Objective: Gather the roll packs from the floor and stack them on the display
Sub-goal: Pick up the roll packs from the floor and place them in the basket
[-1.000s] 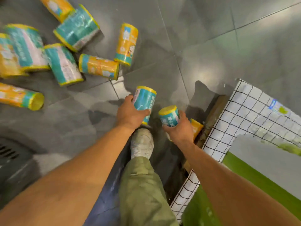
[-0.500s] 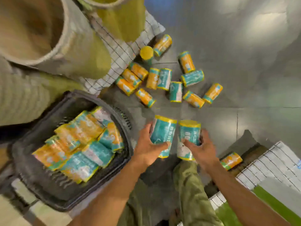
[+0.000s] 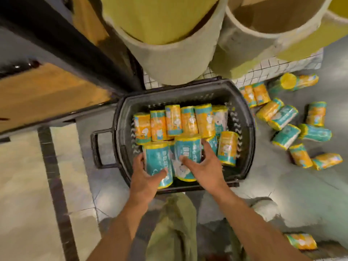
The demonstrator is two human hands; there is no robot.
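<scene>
The light is warm and fairly bright, and it seems to come from above. The picture is least blurred at the grip, where the left hand (image 3: 145,176) holds the left pack (image 3: 158,162) and the right hand (image 3: 205,166) holds the right pack (image 3: 185,153); even there the print is smeared. Just under the grip the basket (image 3: 120,129) is in dark shadow. To the right of the grip the grey floor (image 3: 282,185) shows pale, soft glare. Far above the grip the big cylinders (image 3: 169,59) are streaked by motion blur. Above-left, the dark beam (image 3: 79,46) curves from the wide lens.

Glossy grey tile floor (image 3: 301,194), wooden shelving (image 3: 47,91) at left.
</scene>
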